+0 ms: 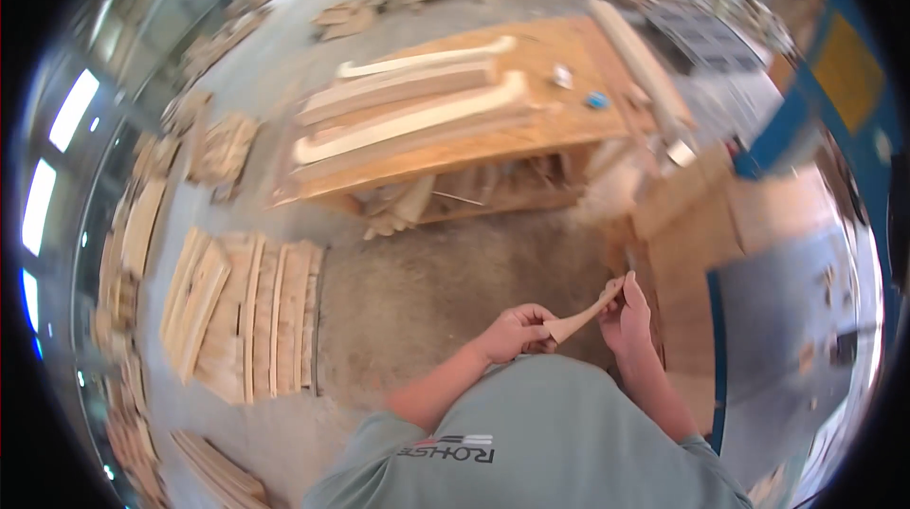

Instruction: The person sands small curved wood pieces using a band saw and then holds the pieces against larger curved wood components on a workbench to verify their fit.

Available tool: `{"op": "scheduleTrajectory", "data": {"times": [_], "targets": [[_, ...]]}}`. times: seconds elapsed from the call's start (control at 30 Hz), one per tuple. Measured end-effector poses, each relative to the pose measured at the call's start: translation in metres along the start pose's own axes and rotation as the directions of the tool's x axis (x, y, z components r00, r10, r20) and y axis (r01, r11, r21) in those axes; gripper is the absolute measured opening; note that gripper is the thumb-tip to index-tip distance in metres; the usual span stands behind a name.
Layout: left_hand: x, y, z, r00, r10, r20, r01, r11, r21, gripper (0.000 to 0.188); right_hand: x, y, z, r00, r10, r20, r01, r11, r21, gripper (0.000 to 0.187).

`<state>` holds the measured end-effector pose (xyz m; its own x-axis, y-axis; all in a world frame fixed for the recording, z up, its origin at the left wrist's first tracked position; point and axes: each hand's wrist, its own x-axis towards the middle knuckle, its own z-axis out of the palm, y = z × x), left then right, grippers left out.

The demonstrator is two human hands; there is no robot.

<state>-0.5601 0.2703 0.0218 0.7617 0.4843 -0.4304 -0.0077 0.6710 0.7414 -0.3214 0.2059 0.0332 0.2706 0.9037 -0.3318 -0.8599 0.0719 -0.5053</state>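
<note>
- Left hand (517, 331): fingers clamped on the wide end of a tapered wooden piece (580, 321).
- Right hand (629, 316): fingers pinched on its slim end.
- Piece is held aslant in front of the torso, off the near edge of the bench (545, 116), toward its near-right corner.
- Long pale curved part (408, 122) lies along the bench's near edge; small blue item (595, 100) near its right edge.
- Wood strips (261, 310) lie off the near-left corner.
</note>
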Motion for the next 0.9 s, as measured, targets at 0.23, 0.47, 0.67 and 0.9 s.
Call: {"op": "scheduleTrajectory", "data": {"times": [0.23, 0.47, 0.67, 0.9], "targets": [[-0.094, 0.032, -0.104, 0.91, 0.094, -0.404, -0.168, 0.974, -0.151, 0.026, 0.083, 0.134, 0.124, 0.941, 0.324, 0.101, -0.296, 0.929, -0.22, 0.036], [-0.122, 0.039, -0.202, 0.61, 0.236, -0.757, -0.596, 0.766, -0.241, 0.031, 0.169, 0.252, 0.22, 0.893, 0.447, 0.049, -0.347, 0.754, -0.558, 0.033], [-0.143, 0.13, -0.322, 0.313, 0.277, -0.908, -0.883, 0.437, -0.172, 0.045, 0.262, 0.364, 0.292, 0.904, 0.415, 0.101, -0.172, 0.57, -0.803, 0.037], [-0.159, 0.233, -0.446, 0.214, 0.388, -0.896, -0.425, 0.863, 0.272, 0.044, 0.359, 0.442, 0.385, 0.831, 0.556, -0.008, -0.303, 0.442, -0.844, 0.03]]}}
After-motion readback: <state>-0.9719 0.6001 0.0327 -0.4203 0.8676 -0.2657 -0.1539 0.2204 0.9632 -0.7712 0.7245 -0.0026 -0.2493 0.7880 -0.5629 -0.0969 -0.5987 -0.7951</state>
